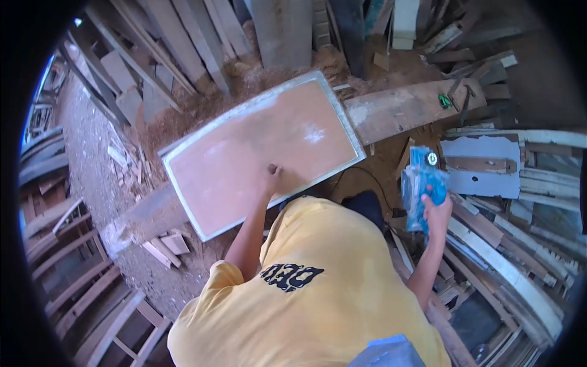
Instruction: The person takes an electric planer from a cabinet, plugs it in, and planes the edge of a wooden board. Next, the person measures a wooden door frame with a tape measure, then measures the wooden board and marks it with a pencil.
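A flat rectangular wooden panel with a pale, whitish border lies slanted in front of my body. Over its lower middle is my left hand, fingers curled closed; a small dark spot shows at the fingertips, and I cannot make out what is in them. Off the panel's right end, my right hand grips the handle of a blue electric planer, lifted clear of the panel. A round knob shows at the planer's far end.
A long plank runs beneath the panel, bearing a green item and a hammer at its right. A dark cord curves near my legs. Stacked boards stand behind; timber frames lie left, a white sheet right.
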The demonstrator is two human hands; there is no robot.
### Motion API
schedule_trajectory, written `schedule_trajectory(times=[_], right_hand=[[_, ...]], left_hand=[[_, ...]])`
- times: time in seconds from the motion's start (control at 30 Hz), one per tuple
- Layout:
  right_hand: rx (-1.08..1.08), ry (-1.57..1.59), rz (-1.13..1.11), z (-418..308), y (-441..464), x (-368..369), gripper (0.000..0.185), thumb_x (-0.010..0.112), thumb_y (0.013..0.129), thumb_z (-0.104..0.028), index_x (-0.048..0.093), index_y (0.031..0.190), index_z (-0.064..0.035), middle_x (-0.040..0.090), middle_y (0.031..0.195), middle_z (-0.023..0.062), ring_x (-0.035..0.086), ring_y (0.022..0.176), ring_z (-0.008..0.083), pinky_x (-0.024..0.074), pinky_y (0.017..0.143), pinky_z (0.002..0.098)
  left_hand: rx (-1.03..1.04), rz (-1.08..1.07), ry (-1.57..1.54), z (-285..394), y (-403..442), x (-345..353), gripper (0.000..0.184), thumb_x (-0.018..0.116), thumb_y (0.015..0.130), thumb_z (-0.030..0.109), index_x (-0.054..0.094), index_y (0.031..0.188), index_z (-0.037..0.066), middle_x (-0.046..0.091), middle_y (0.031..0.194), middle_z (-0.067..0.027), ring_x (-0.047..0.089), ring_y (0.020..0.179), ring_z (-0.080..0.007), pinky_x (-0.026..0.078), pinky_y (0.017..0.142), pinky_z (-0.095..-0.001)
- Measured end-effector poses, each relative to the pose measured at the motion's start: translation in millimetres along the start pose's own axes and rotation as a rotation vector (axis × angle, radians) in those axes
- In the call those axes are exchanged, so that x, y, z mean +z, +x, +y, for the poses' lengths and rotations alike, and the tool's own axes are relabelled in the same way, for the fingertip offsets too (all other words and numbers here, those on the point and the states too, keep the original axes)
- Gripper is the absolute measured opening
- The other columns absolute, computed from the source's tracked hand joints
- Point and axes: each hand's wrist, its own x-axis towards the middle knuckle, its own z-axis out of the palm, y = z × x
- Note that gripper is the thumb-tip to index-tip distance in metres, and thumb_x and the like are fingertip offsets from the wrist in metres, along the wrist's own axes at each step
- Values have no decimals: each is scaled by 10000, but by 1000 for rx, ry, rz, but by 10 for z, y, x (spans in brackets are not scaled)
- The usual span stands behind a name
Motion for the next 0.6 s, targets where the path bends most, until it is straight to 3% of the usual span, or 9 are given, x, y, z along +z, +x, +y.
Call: schedule_trajectory(times=[0.1, 0.2, 0.27, 0.3, 0.4, 0.47, 0.53, 0.57, 0.6], right_hand=[[-77, -210, -117, -210, 657, -45, 310, 718, 878, 11, 684, 1185, -24, 690, 887, 30, 492, 530, 60, 399, 464, 255], [-307, -295, -291, -196, 1447, 41, 327, 750, 848, -8, 699, 1170, -22, 695, 874, 28, 560, 610, 83, 460, 558, 275], [-480, -426, -335, -7, 2147, 169, 371, 780, 805, -37, 701, 1167, -9, 710, 899, 45, 629, 733, 159, 508, 710, 325], [-575, -411, -383, 3, 2379, 282, 400, 789, 772, -65, 705, 1159, -4, 722, 944, 78, 655, 865, 226, 505, 839, 373], [-674, -494, -572, 272, 3396, 649, 443, 767, 757, -78, 697, 1187, -2, 722, 1025, 108, 649, 945, 240, 493, 884, 388], [-646, -466, -761, 142, 3675, 891, 484, 762, 737, -61, 691, 1212, 1, 719, 1040, 105, 646, 942, 234, 493, 886, 383], [-627, -524, -902, 112, 3979, 1067, 551, 772, 721, -38, 668, 1258, 22, 708, 1089, 125, 640, 988, 249, 483, 918, 380], [-596, -563, -983, 88, 4126, 1172, 608, 784, 711, -27, 645, 1299, 42, 699, 1130, 146, 637, 1033, 269, 473, 950, 381], [-633, -550, -1027, 80, 4196, 1279, 608, 784, 711, -27, 645, 1299, 42, 699, 1130, 146, 637, 1033, 269, 473, 950, 381]], left_hand=[[-7, 180, -50, 371, -389, -59, 343, 641, 1000, 337, 692, 1025, -1, 719, 894, -165, 675, 846, -256, 523, 780, -410], [-64, 396, -126, 518, -795, 41, 294, 635, 1007, 273, 675, 992, -17, 700, 851, -159, 673, 833, -261, 525, 767, -407], [-65, 718, -173, 526, -1009, 239, 282, 661, 988, 255, 656, 957, -25, 681, 816, -167, 672, 814, -295, 527, 767, -415], [-120, 834, -196, 476, -1085, 375, 307, 685, 964, 267, 643, 951, -36, 684, 846, -195, 678, 826, -331, 530, 776, -428], [-316, 1118, -251, 359, -1231, 779, 340, 719, 918, 296, 632, 963, -30, 685, 916, -215, 684, 873, -382, 531, 802, -478], [-497, 1181, -403, 301, -1193, 1079, 450, 752, 883, 376, 587, 1034, -15, 685, 955, -224, 681, 920, -395, 531, 848, -494], [-628, 1212, -609, 454, -1154, 1295, 582, 771, 862, 437, 535, 1155, -7, 667, 1102, -263, 665, 1039, -435, 524, 924, -490], [-647, 1228, -665, 534, -1107, 1389, 626, 773, 863, 452, 506, 1203, -2, 654, 1148, -273, 654, 1079, -431, 518, 940, -488], [-616, 1247, -760, 319, -875, 1607, 628, 760, 889, 462, 465, 1205, 6, 627, 1028, -178, 644, 891, -250, 560, 746, -400]])
